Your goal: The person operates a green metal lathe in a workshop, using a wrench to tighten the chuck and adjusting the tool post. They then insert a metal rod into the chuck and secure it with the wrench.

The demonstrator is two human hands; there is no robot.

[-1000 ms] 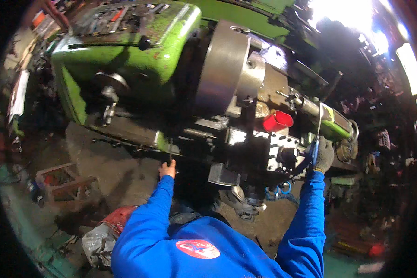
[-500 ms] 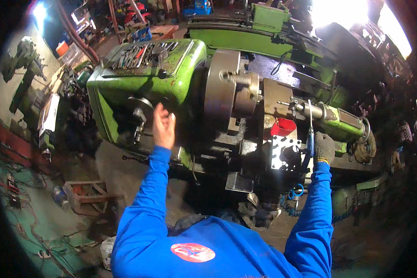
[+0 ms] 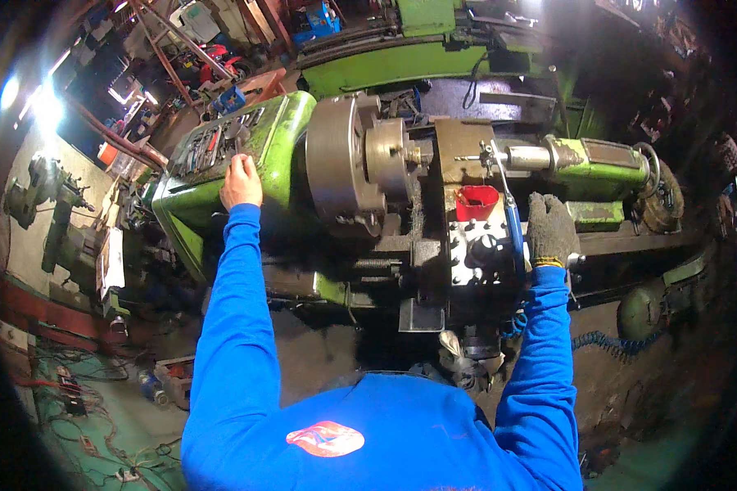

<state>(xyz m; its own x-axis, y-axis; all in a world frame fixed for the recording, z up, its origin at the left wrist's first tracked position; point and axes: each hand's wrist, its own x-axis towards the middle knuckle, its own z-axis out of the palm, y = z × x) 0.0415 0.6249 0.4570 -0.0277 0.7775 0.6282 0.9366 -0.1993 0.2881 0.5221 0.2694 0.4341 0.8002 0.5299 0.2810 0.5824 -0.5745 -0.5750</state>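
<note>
I stand over a green metal lathe (image 3: 278, 139) with a large grey chuck (image 3: 336, 164). My bare left hand (image 3: 241, 182) reaches up to the top of the headstock, fingers closed around a small dark tool among several lying in a tray (image 3: 209, 147). My gloved right hand (image 3: 550, 231) grips a blue-handled tool (image 3: 512, 225) beside the tool post (image 3: 477, 254). A red cup (image 3: 477, 202) sits on the carriage just left of that hand. The green tailstock (image 3: 602, 159) lies to the right.
A second green machine (image 3: 393, 65) stands behind the lathe. A drill press (image 3: 45, 192) is at the far left. Cables and small parts litter the green floor (image 3: 82, 401) at lower left. A blue coiled hose (image 3: 610, 342) hangs at the lower right.
My left hand has risen from the lathe's lower front, past the headstock levers, to the tool tray on top. My right hand stays on the blue-handled tool.
</note>
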